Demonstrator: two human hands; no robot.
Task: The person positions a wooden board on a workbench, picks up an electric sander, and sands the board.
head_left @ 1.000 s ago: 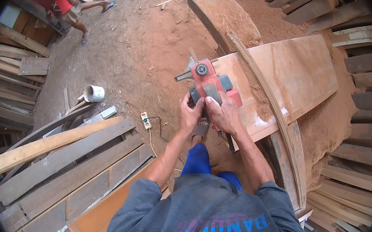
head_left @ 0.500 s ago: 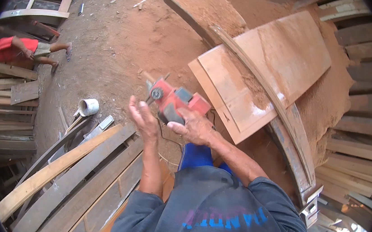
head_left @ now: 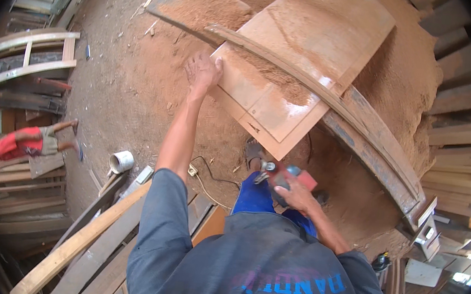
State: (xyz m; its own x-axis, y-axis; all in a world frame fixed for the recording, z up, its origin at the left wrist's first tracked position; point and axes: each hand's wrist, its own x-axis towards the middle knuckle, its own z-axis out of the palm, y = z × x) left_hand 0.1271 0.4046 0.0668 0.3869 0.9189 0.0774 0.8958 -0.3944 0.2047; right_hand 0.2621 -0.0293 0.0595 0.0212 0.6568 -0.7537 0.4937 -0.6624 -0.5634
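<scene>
My right hand (head_left: 297, 196) is wrapped over a red and black electric planer (head_left: 308, 180), low in front of my knees and slightly smeared by motion. My left arm reaches forward. At its end, my left hand (head_left: 203, 72) is at the left corner of a wooden panel (head_left: 266, 101), fingers spread and thumb against the panel edge. The panel lies flat, with sawdust and a pale patch on it. Across it runs a long curved wooden strip (head_left: 289, 69). A thick curved beam (head_left: 363, 134) passes beneath the panel.
Planks (head_left: 88, 235) are stacked at my left, beside a white bucket (head_left: 121, 161). A cord (head_left: 205, 187) lies on the ground near my feet. Sawdust (head_left: 405, 90) is heaped beyond the panel. Far left, a person in a red top (head_left: 21, 141) is near stacked timber.
My right hand has lowered the planer to the right, toward my knees. My left hand has gone forward from beside the planer to the panel corner. The view has shifted.
</scene>
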